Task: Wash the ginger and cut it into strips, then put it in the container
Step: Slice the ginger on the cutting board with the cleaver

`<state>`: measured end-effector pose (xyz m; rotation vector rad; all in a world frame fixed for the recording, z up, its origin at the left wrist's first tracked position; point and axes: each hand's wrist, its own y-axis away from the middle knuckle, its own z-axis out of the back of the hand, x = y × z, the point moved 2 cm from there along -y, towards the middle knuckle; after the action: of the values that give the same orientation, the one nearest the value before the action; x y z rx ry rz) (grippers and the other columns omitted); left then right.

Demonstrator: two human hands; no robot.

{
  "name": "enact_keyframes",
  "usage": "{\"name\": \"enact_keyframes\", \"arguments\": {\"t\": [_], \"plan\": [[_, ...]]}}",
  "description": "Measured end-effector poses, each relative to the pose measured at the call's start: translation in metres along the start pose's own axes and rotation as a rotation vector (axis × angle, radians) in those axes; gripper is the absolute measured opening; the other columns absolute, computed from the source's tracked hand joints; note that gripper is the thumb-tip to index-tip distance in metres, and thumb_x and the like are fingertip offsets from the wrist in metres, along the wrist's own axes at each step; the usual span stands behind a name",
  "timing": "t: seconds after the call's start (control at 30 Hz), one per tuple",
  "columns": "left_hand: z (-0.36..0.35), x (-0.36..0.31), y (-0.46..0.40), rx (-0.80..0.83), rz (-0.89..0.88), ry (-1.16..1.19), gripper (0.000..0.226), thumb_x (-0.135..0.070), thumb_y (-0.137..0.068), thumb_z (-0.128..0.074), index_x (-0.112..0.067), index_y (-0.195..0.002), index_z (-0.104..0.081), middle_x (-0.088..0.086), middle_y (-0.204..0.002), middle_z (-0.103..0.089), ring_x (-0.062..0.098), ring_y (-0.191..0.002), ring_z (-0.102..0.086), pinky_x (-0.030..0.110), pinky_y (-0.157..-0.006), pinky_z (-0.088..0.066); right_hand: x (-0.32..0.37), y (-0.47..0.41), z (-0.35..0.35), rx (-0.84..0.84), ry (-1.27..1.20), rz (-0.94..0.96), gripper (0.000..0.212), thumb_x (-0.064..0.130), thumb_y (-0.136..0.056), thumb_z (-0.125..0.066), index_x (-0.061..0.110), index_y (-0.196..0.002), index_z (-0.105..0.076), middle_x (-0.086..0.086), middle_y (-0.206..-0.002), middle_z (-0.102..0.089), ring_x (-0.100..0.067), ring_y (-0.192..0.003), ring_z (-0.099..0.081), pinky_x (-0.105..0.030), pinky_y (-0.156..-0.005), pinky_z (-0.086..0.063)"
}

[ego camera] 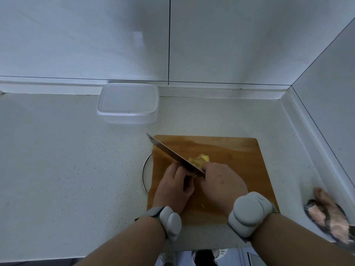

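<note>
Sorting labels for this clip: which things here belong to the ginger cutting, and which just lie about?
In use: ginger, knife, cutting board, container, left hand, right hand.
Lying about: cloth, round rim under the board's left edge.

counter [67,160]: pale speckled stone top, meeting white wall panels at the back and right.
container [128,103]: clear plastic tub, set at the back against the wall strip.
cutting board [240,156]: wooden, lying flat near the front edge, right of centre.
round rim [144,169]: thin ring showing from under the board's left edge.
cloth [329,214]: pink and grey, bunched by the right wall.
</note>
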<state>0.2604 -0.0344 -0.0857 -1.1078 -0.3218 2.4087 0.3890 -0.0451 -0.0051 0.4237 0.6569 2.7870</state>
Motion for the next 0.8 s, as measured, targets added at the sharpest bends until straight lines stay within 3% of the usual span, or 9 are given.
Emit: {"name": "enact_keyframes", "arguments": {"t": [0.17,0.33,0.6,0.8], "plan": [[0.0,-0.001,-0.001,-0.002,-0.003,0.009,0.012,-0.025,-0.082,-0.057,-0.02,-0.091,-0.05,0.0,-0.092,-0.054,0.012,-0.08,-0.05,0.012,-0.069,-0.039,-0.003,-0.004,-0.007,0.022,-0.005,0.005,0.016,0.019,-0.099,-0.047,0.015,-0.098,-0.062,-0.003,-0.084,-0.065,-0.021,-0.073,-0.066,-0.033,-0.069,-0.059],[0.001,0.0,-0.001,-0.006,0.015,0.043,0.011,-0.025,-0.082,-0.057,-0.02,-0.09,-0.052,-0.001,-0.091,-0.055,0.012,-0.079,-0.052,0.013,-0.068,-0.042,-0.006,-0.004,-0.006,0.015,-0.045,0.023,0.011,0.021,-0.098,-0.048,0.017,-0.095,-0.059,-0.001,-0.081,-0.062,-0.02,-0.071,-0.063,-0.036,-0.069,-0.059],[0.001,-0.001,0.0,0.004,-0.02,0.044,0.01,-0.023,-0.083,-0.058,-0.015,-0.09,-0.059,-0.001,-0.094,-0.055,0.014,-0.083,-0.054,0.017,-0.071,-0.045,-0.008,0.002,-0.001,0.008,-0.09,0.051,0.015,0.021,-0.097,-0.049,0.023,-0.083,-0.052,0.002,-0.075,-0.057,-0.018,-0.066,-0.056,-0.028,-0.058,-0.048],[0.002,-0.001,0.001,-0.001,0.009,0.038,0.012,-0.02,-0.08,-0.064,-0.015,-0.091,-0.059,0.0,-0.093,-0.057,0.015,-0.081,-0.056,0.019,-0.066,-0.049,-0.011,0.014,0.009,-0.003,-0.111,0.056,0.015,0.023,-0.096,-0.049,0.022,-0.1,-0.064,0.002,-0.083,-0.063,-0.016,-0.07,-0.062,-0.03,-0.066,-0.057]]}}
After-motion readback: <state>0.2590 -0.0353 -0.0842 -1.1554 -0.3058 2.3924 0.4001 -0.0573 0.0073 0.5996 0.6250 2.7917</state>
